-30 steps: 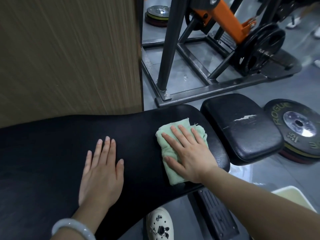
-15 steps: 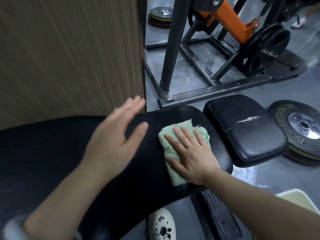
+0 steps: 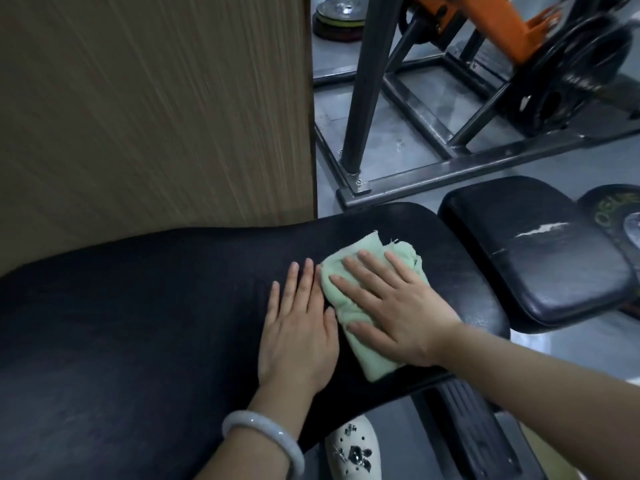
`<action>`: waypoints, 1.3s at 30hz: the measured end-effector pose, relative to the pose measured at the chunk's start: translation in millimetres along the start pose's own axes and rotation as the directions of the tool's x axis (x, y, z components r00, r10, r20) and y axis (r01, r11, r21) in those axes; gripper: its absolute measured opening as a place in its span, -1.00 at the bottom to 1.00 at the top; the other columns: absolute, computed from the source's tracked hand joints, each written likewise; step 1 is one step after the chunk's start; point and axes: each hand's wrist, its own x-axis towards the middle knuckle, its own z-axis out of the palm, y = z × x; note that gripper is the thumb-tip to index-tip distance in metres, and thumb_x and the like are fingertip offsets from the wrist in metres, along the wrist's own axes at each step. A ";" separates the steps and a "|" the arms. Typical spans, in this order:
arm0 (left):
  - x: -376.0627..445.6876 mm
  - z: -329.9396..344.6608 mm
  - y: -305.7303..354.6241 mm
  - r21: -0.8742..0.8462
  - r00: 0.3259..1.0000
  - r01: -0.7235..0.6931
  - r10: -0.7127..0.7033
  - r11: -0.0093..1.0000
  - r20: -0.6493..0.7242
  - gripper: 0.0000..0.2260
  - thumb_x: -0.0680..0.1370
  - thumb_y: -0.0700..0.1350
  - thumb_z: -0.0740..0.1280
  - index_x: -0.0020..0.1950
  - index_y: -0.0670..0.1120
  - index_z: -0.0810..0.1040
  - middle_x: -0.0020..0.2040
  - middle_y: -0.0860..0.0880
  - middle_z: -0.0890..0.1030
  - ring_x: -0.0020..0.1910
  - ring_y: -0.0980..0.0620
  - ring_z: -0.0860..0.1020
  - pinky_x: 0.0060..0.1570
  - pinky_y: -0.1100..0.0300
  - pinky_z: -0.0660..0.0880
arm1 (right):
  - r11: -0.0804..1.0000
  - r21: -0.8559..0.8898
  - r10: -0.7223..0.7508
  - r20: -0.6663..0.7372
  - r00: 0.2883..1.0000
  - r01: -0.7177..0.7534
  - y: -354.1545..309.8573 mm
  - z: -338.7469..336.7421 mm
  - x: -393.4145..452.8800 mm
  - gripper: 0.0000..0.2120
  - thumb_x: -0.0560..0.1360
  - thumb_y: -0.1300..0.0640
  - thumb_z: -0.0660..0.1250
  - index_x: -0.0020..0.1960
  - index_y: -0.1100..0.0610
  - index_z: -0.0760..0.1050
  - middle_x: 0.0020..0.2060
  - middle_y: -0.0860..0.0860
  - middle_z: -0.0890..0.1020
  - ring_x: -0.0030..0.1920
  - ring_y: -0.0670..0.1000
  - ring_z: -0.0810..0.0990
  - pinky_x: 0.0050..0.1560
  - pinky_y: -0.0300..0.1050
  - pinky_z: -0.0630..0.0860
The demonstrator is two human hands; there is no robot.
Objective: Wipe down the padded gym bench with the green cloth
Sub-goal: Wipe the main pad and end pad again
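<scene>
Now, going left to right, my left hand (image 3: 298,327) lies flat and empty on the bench (image 3: 138,323), while my right hand (image 3: 398,306) presses the green cloth (image 3: 349,303) with spread fingers near its end. I judge most padding remains unwiped.

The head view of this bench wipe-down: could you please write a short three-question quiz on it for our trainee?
1. True or false: the right hand presses the green cloth flat on the bench pad with straight fingers.
2. Where is the left hand? A) lifted in the air B) flat on the pad beside the cloth C) gripping the cloth
3. Fill in: the torn seat pad lies to the ____ of the cloth.

Key: 1 true; 2 B; 3 right.
</scene>
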 end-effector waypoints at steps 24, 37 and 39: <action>0.8 4.7 -0.2 0.025 1.000 -0.001 0.001 1.000 0.005 -0.48 0.59 0.03 -0.10 0.53 -0.12 0.12 0.54 -0.04 0.15 0.53 -0.01 0.07 0.43 -0.01 -0.03 | 0.957 0.031 0.289 -0.066 0.955 -0.288 -12.4 5.4 -13.7 -0.36 0.55 -0.27 -0.13 0.54 0.01 0.13 0.50 0.12 0.22 0.52 0.16 0.12 0.45 0.18 -0.03; -0.5 3.6 -0.8 0.003 1.000 -0.007 0.007 1.000 0.006 -0.43 0.58 0.10 -0.12 0.55 -0.09 0.07 0.56 -0.02 0.06 0.54 0.02 -0.04 0.44 -0.02 -0.10 | 0.983 -0.039 0.183 0.027 0.983 -0.181 26.6 0.1 -21.9 -0.32 0.55 -0.36 -0.22 0.56 -0.05 0.00 0.53 0.10 0.13 0.53 0.16 0.04 0.45 0.16 -0.09; -1.0 4.9 -1.2 0.030 1.000 -0.016 0.016 0.999 0.006 -0.45 0.59 0.09 -0.07 0.54 -0.12 0.15 0.55 -0.05 0.14 0.54 -0.01 0.04 0.42 -0.03 -0.04 | 0.992 -0.038 0.121 0.086 0.989 -0.118 39.2 -1.6 -40.8 -0.37 0.57 -0.35 -0.18 0.57 -0.10 -0.04 0.54 0.05 0.11 0.54 0.12 0.01 0.46 0.13 -0.08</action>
